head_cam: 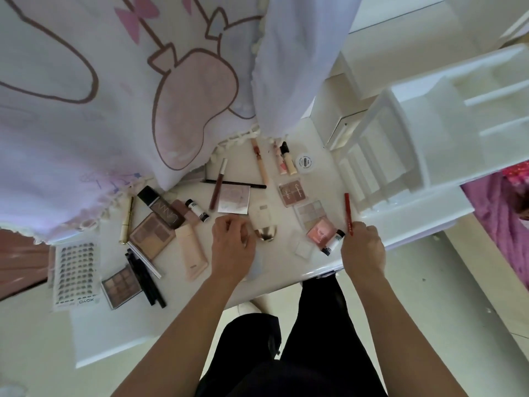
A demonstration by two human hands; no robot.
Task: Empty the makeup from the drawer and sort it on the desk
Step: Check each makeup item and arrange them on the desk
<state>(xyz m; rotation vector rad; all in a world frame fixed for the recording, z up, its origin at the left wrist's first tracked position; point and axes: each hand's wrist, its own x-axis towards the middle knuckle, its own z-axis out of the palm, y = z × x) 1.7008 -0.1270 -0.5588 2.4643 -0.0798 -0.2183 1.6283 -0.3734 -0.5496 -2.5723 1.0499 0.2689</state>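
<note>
Pinching a red pencil [348, 213] between the fingers of the right hand [363, 249] just beside the white divided organizer [429, 144], the person holds the left hand [233, 247], fingers curled, grip unclear, over makeup [150, 234] scattered across the desk [286, 277].

You are wearing the one camera on your head, and it is looking almost straight down, only a little forward. It is seeing the white desk [323, 181] from close above, with your forearms coming in from the bottom edge. The wide lens is bending the borders: a patterned cloth [100, 110] is filling the upper left, a white shelf unit [429, 124] the right, the floor [429, 325] the bottom.
</note>
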